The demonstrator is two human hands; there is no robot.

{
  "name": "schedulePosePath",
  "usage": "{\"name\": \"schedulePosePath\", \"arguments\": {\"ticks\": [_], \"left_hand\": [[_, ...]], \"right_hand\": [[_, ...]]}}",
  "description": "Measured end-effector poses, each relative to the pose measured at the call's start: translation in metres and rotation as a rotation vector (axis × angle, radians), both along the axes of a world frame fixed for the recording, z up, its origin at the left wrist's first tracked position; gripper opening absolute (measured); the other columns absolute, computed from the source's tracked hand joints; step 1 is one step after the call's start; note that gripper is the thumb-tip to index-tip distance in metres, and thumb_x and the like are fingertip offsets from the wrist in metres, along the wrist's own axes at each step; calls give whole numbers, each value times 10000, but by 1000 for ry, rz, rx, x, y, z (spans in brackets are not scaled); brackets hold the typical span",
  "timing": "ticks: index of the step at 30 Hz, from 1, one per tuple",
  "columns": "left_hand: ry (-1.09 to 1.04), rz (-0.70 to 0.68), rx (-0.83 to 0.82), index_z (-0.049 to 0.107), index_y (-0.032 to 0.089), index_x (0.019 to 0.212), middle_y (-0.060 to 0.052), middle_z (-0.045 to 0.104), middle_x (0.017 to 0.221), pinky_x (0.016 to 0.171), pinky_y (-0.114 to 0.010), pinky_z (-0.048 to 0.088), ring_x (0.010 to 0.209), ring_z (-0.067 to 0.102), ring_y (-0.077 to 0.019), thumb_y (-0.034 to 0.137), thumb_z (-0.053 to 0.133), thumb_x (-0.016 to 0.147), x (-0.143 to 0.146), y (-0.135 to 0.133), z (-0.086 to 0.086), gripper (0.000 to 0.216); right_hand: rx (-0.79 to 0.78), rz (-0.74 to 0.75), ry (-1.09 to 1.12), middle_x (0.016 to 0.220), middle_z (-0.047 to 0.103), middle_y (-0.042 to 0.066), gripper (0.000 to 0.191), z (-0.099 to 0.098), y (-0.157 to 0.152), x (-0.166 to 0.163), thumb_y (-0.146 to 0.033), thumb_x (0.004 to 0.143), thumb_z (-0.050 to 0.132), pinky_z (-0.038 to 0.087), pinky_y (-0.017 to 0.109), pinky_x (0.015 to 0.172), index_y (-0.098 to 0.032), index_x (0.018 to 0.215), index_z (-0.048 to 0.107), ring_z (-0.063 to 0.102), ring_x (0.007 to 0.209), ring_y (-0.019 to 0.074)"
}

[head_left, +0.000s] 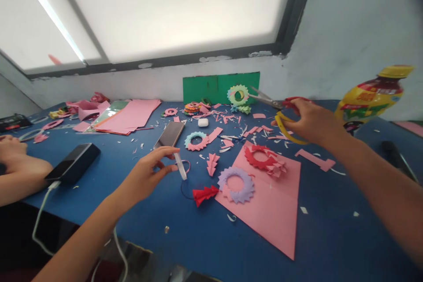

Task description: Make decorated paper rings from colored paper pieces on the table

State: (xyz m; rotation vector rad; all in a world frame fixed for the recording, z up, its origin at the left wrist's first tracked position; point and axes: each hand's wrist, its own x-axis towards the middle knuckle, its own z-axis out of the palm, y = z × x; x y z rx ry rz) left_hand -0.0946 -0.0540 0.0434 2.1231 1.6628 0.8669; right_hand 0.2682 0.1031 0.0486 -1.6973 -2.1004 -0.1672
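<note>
Left forearm enters from the lower edge, and my left hand (150,172) hangs above the blue table (330,238) with thumb and fingertips pinched on a white paper strip (180,166), which slants down and to the right from the grip. My right hand (310,121) is raised farther back on the right, fingers curled through the yellow and red handles of the scissors (276,108) and clamped on them; the blades point left, toward the wall. Between the two hands a pink sheet (274,211) lies flat on the table and carries a red paper wreath (264,158) at its far edge and a lilac paper wreath (236,184) at its near left corner. A red folded paper piece (205,194) lies just beside that corner, and a pink folded tree shape (212,164) lies near the strip. Behind my left hand a smartphone (170,134) lies face up, with a teal and pink wreath (196,140) to its right and a white earbud case (202,122) beyond. A green card (218,88) leans against the wall, and a green wreath (238,94) stands in front of it. Paper offcuts are scattered across the middle of the table. A stack of pink paper (128,116) lies at far left. A black power bank (73,163) with a white cable (41,211) sits at the left edge, beside another person's hand (13,150). A yellow-capped drink bottle (373,97) stands at far right.
</note>
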Motion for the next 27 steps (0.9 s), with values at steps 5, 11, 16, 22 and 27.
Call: {"name": "schedulePosePath", "arguments": {"ticks": [5, 11, 16, 22, 27], "left_hand": [[-34, 105, 62, 617, 202, 977, -50, 671, 958, 699, -279, 518, 794, 621, -165, 384, 528, 808, 3, 5, 3, 264], [-49, 109, 211, 622, 184, 883, -33, 673, 866, 678, -241, 508, 742, 627, -137, 306, 484, 849, 8, 6, -3, 188], [39, 27, 435, 609, 185, 873, -22, 662, 869, 720, -224, 485, 784, 616, -120, 185, 502, 846, 11, 4, -5, 111], [61, 50, 505, 617, 187, 874, -11, 672, 865, 694, -206, 485, 752, 620, -106, 150, 533, 828, 12, 7, -7, 103], [69, 55, 512, 623, 194, 886, 2, 681, 848, 657, -190, 494, 676, 610, -88, 150, 557, 816, 11, 8, -11, 107]], "right_hand": [[-84, 471, -155, 1060, 625, 75, 412, -1, -24, -32, -432, 743, 537, 415, 308, 648, -222, 1097, 526, 604, 864, 252], [-82, 734, -274, 970, 653, 77, 389, -10, -69, -83, -401, 724, 559, 349, 249, 517, -178, 1042, 550, 618, 763, 206], [-59, 648, -272, 923, 666, 66, 375, -14, -81, -91, -416, 728, 559, 294, 255, 463, -164, 1006, 563, 622, 695, 205], [47, 655, -234, 965, 679, 60, 409, -16, -73, -82, -397, 731, 562, 359, 247, 508, -177, 1075, 539, 638, 760, 197], [111, 647, -211, 914, 686, 34, 365, -17, -75, -85, -382, 712, 597, 354, 239, 491, -179, 1013, 560, 641, 738, 179]]}}
